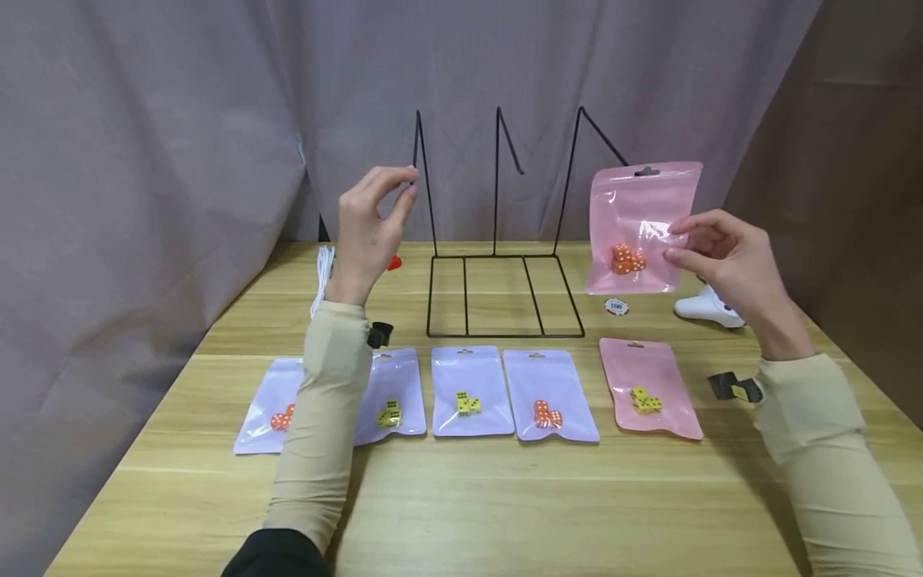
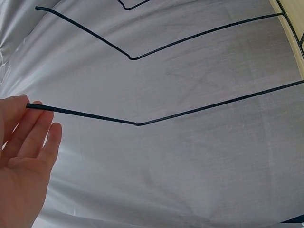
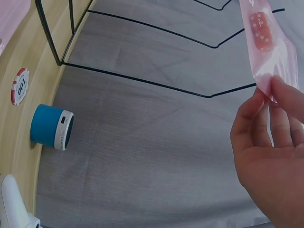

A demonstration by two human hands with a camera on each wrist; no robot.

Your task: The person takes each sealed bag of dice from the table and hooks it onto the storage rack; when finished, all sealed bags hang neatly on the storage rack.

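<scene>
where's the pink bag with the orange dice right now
In the head view the pink bag hangs on the rightmost hook of the wire rack, pinched at its edge by the right hand, above the poker chip.

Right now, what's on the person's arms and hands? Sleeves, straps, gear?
Both forearms wear snug beige stretch sleeves that end at the wrists. A dark black cuff shows above the left sleeve near the elbow. A small black clip-like device sits at the left wrist, and a black device with a yellow patch at the right. The left hand and right hand are bare: no gloves or rings visible.
</scene>
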